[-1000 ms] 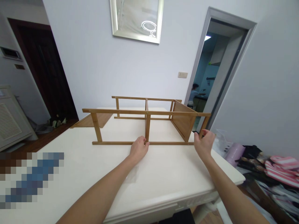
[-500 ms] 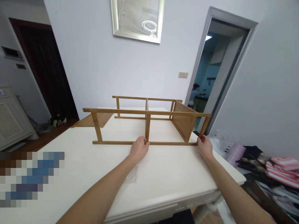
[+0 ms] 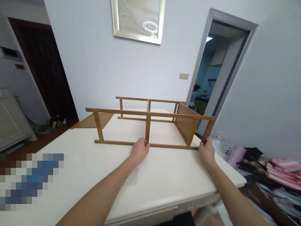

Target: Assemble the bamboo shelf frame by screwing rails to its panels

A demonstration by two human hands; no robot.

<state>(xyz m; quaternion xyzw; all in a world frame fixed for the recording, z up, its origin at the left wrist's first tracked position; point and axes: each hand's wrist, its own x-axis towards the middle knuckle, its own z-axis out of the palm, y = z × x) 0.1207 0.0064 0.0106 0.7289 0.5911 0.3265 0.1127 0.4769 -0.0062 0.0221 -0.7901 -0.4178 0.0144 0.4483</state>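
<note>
A brown wooden shelf rack (image 3: 164,115) lies on its side on the white table (image 3: 174,169). Two ladder-like side frames are joined by a panel at the right and a narrower-looking one, seen edge-on, in the middle. My left hand (image 3: 140,150) has its fingers closed on the near lower rail, by the middle crosspiece. At the rack's right end, my right hand (image 3: 207,151) grips the corner where the end crosspiece meets that rail. A loose wooden panel (image 3: 94,121) lies on the table behind the rack's left end.
Under my left forearm is a clear plastic bag (image 3: 133,177). To the right of the table are a pink roll (image 3: 235,156), striped cloth (image 3: 282,172) and other piled items. A person (image 3: 195,94) is in the room beyond the doorway. A framed picture (image 3: 137,36) hangs ahead.
The rack has turned slightly and shifted a little to the right, its right end now nearer me. Both hands keep their hold on it.
</note>
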